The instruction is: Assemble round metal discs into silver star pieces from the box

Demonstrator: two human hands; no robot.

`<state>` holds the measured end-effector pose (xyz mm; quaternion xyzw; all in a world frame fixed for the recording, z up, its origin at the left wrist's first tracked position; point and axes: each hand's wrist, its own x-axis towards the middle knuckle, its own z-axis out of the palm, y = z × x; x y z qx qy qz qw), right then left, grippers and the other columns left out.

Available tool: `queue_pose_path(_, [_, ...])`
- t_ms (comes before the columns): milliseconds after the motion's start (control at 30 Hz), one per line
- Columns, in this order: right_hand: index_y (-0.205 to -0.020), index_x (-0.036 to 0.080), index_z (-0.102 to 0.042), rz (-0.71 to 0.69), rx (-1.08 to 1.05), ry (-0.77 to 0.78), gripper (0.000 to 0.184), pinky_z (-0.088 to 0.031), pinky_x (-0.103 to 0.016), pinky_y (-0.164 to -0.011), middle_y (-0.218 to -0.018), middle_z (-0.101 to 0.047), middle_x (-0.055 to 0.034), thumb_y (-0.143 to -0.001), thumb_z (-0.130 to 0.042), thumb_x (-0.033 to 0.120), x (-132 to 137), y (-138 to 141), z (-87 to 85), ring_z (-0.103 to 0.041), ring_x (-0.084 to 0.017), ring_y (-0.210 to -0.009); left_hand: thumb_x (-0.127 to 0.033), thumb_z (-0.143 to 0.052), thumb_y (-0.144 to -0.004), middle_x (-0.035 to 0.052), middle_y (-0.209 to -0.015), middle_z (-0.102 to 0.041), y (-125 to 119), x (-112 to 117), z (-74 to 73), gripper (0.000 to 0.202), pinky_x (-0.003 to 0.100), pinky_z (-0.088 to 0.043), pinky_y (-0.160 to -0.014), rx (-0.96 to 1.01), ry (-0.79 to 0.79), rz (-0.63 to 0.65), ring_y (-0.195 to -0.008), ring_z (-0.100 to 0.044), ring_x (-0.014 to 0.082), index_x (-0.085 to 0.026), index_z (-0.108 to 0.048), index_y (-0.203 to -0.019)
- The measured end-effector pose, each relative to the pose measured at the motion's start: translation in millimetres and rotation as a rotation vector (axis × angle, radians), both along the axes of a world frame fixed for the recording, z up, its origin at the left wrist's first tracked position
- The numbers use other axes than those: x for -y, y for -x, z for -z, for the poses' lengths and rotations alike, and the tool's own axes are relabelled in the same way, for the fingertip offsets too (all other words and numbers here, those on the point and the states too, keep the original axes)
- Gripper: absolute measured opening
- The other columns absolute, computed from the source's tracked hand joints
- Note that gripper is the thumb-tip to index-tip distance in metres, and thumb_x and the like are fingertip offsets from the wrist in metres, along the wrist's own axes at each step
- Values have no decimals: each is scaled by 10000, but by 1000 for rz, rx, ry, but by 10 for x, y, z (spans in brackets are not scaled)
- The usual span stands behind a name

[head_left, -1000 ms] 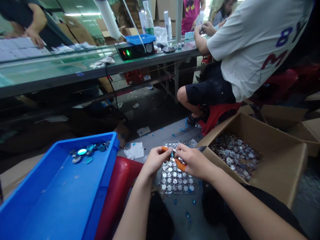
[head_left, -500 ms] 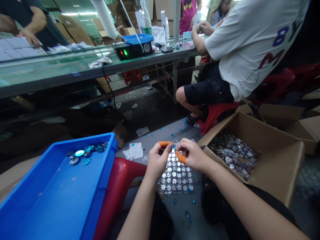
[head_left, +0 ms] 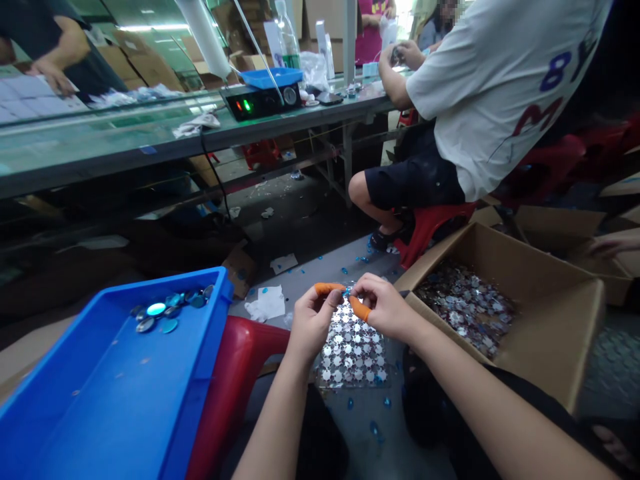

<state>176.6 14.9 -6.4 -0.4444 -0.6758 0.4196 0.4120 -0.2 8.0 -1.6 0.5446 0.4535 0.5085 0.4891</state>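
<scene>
My left hand (head_left: 314, 320) and my right hand (head_left: 381, 308) meet tip to tip, both closed in a pinch, with orange finger covers on. A small shiny blue piece (head_left: 346, 292) shows between the fingertips; its exact kind is too small to tell. Below the hands lies a clear sheet (head_left: 353, 350) covered in rows of silver, flower-shaped discs. Its far end is partly hidden behind my fingers. To the left, a blue plastic tray (head_left: 145, 373) holds several round metallic and blue discs (head_left: 170, 310) in its far corner.
A cardboard box (head_left: 545, 333) of loose silver pieces stands at the right. The blue tray rests by a red stool (head_left: 240, 373). Blue scraps litter the grey floor. A person in a white shirt (head_left: 500, 93) sits ahead at a long workbench (head_left: 200, 143).
My fingertips have drawn slightly closer together around the blue piece. Another person's hand has come in at the right edge, over a carton. The view has shifted slightly.
</scene>
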Motion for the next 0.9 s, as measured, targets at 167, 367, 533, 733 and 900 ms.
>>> queue_pose_path(167, [-841,181,-650,0,12,-11,23,-359,-238,-512,-895,-554,-27,-824,-658,196,15,3,-14,-443,-85,-584,-425,-732,-861,58,-818,-699,3,3,10,276,267,-499,-704,39,22,14,-736,-610,164,-166,-730,-958])
queue_pose_path(367, [-852,183,-648,32,59,-85,12,-382,-245,-536,-903,-559,-31,-846,-638,180,28,-7,-42,-462,-91,-599,-423,-730,-867,55,-802,-702,21,12,-7,273,252,-491,-705,41,49,28,-731,-607,152,-165,-731,-957])
queue_pose_path(533, [-855,186,-646,51,66,-118,27,-392,-242,-545,-913,-569,-32,-852,-633,163,27,-9,-44,-467,-90,-602,-425,-734,-864,52,-800,-701,24,19,-16,275,257,-502,-719,43,60,36,-730,-614,153,-165,-728,-953])
queue_pose_path(733, [-864,184,-637,82,126,-165,29,-402,-241,-571,-913,-576,-31,-871,-621,160,27,-3,-61,-479,-91,-610,-429,-724,-872,66,-856,-713,22,29,0,287,294,-534,-773,-21,30,-12,-804,-658,185,-166,-723,-985])
queue_pose_path(900, [-903,184,-631,79,311,-215,41,-380,-237,-589,-936,-564,-27,-887,-598,165,56,-11,-60,-483,-86,-613,-355,-745,-864,70,-1056,-690,40,28,62,280,326,-536,-841,-311,-203,-130,-958,-652,208,-214,-710,-1103])
